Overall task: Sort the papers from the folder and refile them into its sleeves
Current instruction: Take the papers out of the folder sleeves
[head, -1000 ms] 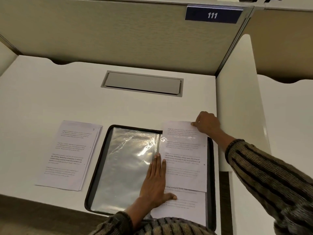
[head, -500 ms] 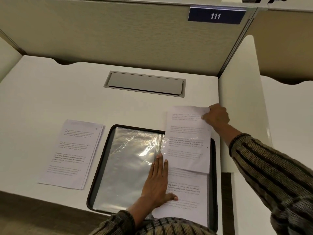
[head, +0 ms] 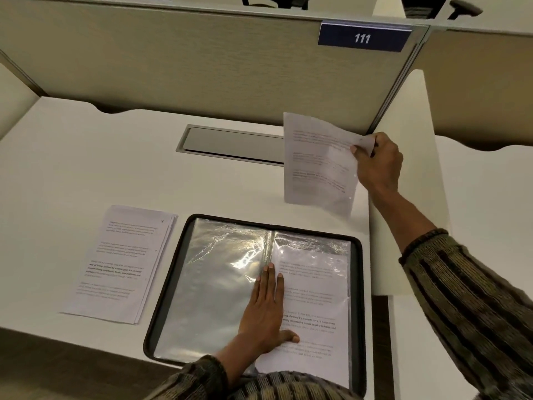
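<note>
At 1 o'clock from the folder (head: 207, 298) a sheet (head: 317, 168) is pinched by the right hand (head: 378, 166), the hatch (head: 230, 145) partly hidden behind it. The folder is pressed by the flat left hand (head: 266, 310); a paper stack (head: 121, 264) lies at 9 o'clock.

The sheet (head: 317, 163) is covering the right end of the hatch (head: 230, 144) near the table's (head: 86, 168) far edge. The left hand (head: 266, 310) is masking part of the folder's (head: 170, 284) spine and its filed page (head: 317, 298). A sweater (head: 274, 385) is hiding the folder's near edge. All print is blurring beyond reading.
</note>
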Demonstrator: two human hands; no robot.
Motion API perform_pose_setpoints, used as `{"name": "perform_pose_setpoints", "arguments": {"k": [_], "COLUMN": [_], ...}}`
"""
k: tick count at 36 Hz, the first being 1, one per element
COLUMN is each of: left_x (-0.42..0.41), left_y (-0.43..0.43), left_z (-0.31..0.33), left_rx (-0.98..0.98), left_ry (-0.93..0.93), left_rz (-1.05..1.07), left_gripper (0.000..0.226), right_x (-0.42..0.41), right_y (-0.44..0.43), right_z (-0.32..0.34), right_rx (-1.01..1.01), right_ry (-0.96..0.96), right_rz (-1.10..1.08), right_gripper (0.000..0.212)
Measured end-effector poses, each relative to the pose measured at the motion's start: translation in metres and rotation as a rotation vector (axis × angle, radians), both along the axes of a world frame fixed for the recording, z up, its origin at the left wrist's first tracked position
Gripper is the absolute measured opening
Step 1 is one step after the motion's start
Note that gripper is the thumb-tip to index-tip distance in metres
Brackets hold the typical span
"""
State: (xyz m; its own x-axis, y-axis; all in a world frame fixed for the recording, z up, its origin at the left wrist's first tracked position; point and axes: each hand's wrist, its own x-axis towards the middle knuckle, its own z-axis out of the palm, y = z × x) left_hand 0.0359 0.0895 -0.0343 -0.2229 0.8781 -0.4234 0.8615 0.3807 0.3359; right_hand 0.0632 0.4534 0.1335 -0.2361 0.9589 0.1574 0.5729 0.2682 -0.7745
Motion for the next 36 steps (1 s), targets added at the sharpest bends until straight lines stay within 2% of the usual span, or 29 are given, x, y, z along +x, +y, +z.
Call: {"name": "perform_pose_setpoints", "arguments": {"k": [4,8,12,16,20,24,28,30,32,36], "left_x": [0.000,-0.007,-0.026,-0.056,-0.094,-0.125,-0.147,-0.157,-0.168,-0.198], "left_y": [0.000,0.002,0.002,0.009,0.011,0.003,-0.015,-0.027,-0.042,-0.076], "left_z": [-0.002,-0.004,0.009,0.039,0.070,0.099,0.105,0.104,0.102,0.095], "left_rx": [0.009,0.027,0.228,0.395,0.446,0.508,0.569,0.584,0.591,0.596], "left_ry": [-0.008,-0.078,-0.265,-0.399,-0.542,-0.780,-0.907,-0.956,-0.968,-0.890], "left_rz": [0.000,0.035,0.322,0.692,0.831,0.816,0.929,0.955,0.982,1.018], "left_gripper": [0.152,0.141,0.127,0.128,0.104,0.051,0.030,0.026,0.027,0.036], "right_x": [0.006,0.014,0.020,0.021,0.010,-0.014,-0.041,-0.052,-0.064,-0.086], "right_y": [-0.019,-0.037,-0.057,-0.079,-0.100,-0.117,-0.137,-0.150,-0.167,-0.209], "right_z": [0.009,0.012,0.016,0.022,0.024,0.016,-0.001,-0.012,-0.024,-0.049], "right_rx": [0.017,-0.021,-0.089,-0.155,-0.316,-0.460,-0.598,-0.682,-0.755,-0.862], "right_ry": [0.092,0.178,0.222,0.251,0.356,0.399,0.400,0.366,0.317,0.239], "right_rz": [0.068,0.151,0.200,0.276,0.307,0.281,0.236,0.230,0.225,0.244], "right_gripper": [0.012,0.012,0.020,0.027,0.027,0.031,0.031,0.026,0.031,0.039]}}
